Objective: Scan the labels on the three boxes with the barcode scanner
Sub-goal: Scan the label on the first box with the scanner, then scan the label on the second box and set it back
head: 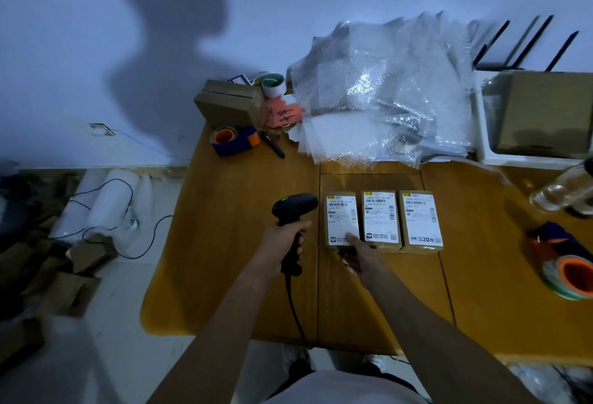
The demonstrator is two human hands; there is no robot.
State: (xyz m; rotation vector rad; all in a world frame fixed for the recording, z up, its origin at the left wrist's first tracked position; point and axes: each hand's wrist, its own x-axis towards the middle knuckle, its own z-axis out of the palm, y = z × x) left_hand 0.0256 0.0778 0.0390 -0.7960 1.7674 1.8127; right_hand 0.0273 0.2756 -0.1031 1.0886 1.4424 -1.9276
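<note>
Three small brown boxes with white shipping labels lie side by side on the wooden table [244, 275]: the left box [340, 214], the middle box [380, 217] and the right box [420, 219]. My left hand [282, 249] grips the handle of a black barcode scanner [293, 208], just left of the left box, with a green light lit on its head. Its cable hangs off the table's front edge. My right hand [356, 254] holds the near end of the left box, thumb on its label.
At the back lie a heap of bubble wrap [382, 95], a cardboard box [229, 102], tape rolls, a tape dispenser [234, 140] and a black pen [272, 145]. A white tray holding a brown box [545, 115] stands back right; a glass bottle [561, 192] and another tape dispenser [568, 265] lie at right.
</note>
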